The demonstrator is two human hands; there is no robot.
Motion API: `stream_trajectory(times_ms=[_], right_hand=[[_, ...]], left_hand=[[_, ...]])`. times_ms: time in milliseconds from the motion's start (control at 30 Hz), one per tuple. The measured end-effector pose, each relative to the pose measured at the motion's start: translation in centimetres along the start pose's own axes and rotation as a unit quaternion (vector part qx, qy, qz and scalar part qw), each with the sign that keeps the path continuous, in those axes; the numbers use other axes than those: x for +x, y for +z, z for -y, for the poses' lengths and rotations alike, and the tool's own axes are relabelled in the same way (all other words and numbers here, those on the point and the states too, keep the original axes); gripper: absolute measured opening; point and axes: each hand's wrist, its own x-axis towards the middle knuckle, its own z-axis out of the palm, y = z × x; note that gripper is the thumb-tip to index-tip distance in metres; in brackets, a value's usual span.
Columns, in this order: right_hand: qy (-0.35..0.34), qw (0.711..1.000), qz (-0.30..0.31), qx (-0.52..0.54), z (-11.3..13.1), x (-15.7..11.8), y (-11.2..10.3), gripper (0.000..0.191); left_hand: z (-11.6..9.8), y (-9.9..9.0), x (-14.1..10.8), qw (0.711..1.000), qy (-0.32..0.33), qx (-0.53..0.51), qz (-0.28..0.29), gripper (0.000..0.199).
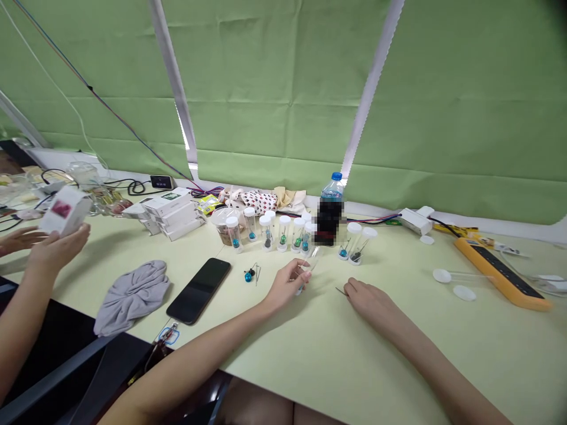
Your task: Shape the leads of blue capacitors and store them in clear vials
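My left hand (286,283) is closed around a clear plastic tube (314,258), which is tilted and has a bit of blue near its lower end. To its right, my right hand (370,301) rests low over the table, fingertips pinching a thin dark metal pin (340,291). Beyond both hands stand several clear tubes with white caps (283,235), holding small blue, green or dark balls on stems. Left of my left hand lie a loose blue ball piece (248,276) and a thin bent metal pin (257,274).
A phone (199,290) and grey cloth (133,295) lie left. Another person's hand (59,251) holds a white box (65,211) there. Stacked white boxes (172,212) and a water bottle (333,189) stand behind. White discs (464,293) and an orange-edged power strip (500,274) lie right.
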Motion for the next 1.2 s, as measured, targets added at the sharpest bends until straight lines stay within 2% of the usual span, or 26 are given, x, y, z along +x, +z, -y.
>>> stream_trajectory(times_ms=[133, 333, 400, 500, 600, 700, 800, 967, 1067, 1200], right_hand=[[0.041, 0.999, -0.001, 0.02, 0.0, 0.3, -0.5, 0.016], [0.082, 0.994, -0.022, 0.075, 0.3, 0.4, -2.6, 0.013], [0.073, 0.991, -0.052, 0.1, 0.6, 0.2, -3.2, 0.013], [0.031, 0.981, -0.14, 0.129, 0.8, -0.1, -3.4, 0.017], [-0.005, 0.968, -0.22, 0.119, 0.8, -0.3, -3.2, 0.019], [-0.013, 0.956, -0.276, 0.103, 0.4, -0.5, -2.9, 0.022], [-0.031, 0.953, -0.29, 0.084, 0.1, -0.6, -2.6, 0.025], [-0.119, 0.953, -0.26, 0.096, 0.5, -0.6, -2.3, 0.022], [-0.118, 0.945, -0.28, 0.125, 1.2, -0.6, -2.5, 0.02], [-0.091, 0.935, -0.319, 0.126, 1.3, -0.7, -2.7, 0.019]], left_hand=[[0.1, 0.2, -0.2, 0.995, 0.036, 0.096, 0.001, 0.037], [0.9, 0.4, 0.0, 0.991, 0.049, 0.122, -0.017, 0.037], [1.0, 0.3, 0.1, 0.991, 0.051, 0.121, -0.034, 0.036], [1.1, 0.2, 0.2, 0.989, 0.063, 0.121, -0.048, 0.037], [1.2, 0.1, 0.2, 0.989, 0.064, 0.125, -0.046, 0.036], [1.4, 0.1, 0.2, 0.989, 0.058, 0.125, -0.045, 0.037], [1.3, 0.2, 0.2, 0.99, 0.058, 0.122, -0.036, 0.037], [1.1, 0.5, 0.1, 0.991, 0.055, 0.117, 0.035, 0.04], [1.2, 0.7, 0.1, 0.995, 0.036, 0.081, 0.051, 0.04], [1.0, 0.8, 0.1, 0.999, 0.01, -0.005, 0.045, 0.037]])
